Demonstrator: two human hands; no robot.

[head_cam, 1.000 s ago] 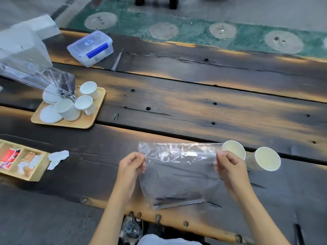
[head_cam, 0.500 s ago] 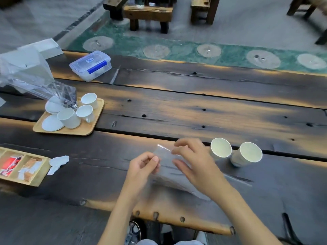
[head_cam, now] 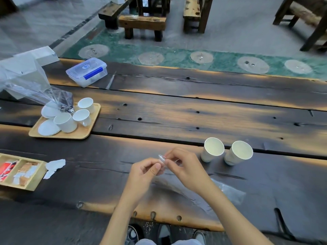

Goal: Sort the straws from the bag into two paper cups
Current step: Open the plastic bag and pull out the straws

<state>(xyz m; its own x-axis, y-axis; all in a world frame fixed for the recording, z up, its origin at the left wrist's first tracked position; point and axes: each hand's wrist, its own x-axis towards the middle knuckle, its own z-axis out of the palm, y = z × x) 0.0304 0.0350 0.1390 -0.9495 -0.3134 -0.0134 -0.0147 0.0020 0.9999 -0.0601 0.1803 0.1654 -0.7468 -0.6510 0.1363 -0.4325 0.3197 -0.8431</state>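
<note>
A clear plastic bag (head_cam: 228, 190) lies flat on the dark wooden table (head_cam: 177, 117) under my forearms, its top edge lifted between my fingers. My left hand (head_cam: 145, 172) and my right hand (head_cam: 185, 167) pinch that top edge close together, fingertips almost touching. Straws in the bag cannot be made out here. Two white paper cups stand upright side by side just right of my hands: the nearer cup (head_cam: 212, 149) and the farther-right cup (head_cam: 238, 152). Both look empty.
A wooden tray (head_cam: 83, 133) with several small white cups and lids sits at the left, partly under another clear bag (head_cam: 35, 92). A lidded plastic box (head_cam: 86, 71) is behind it. A divided wooden box (head_cam: 33, 181) and torn paper (head_cam: 53, 167) lie near left.
My hands, spread across the bag's width a second ago, have come together at one point of its top edge. The bag has dropped flat onto the table. The camera has tilted up.
</note>
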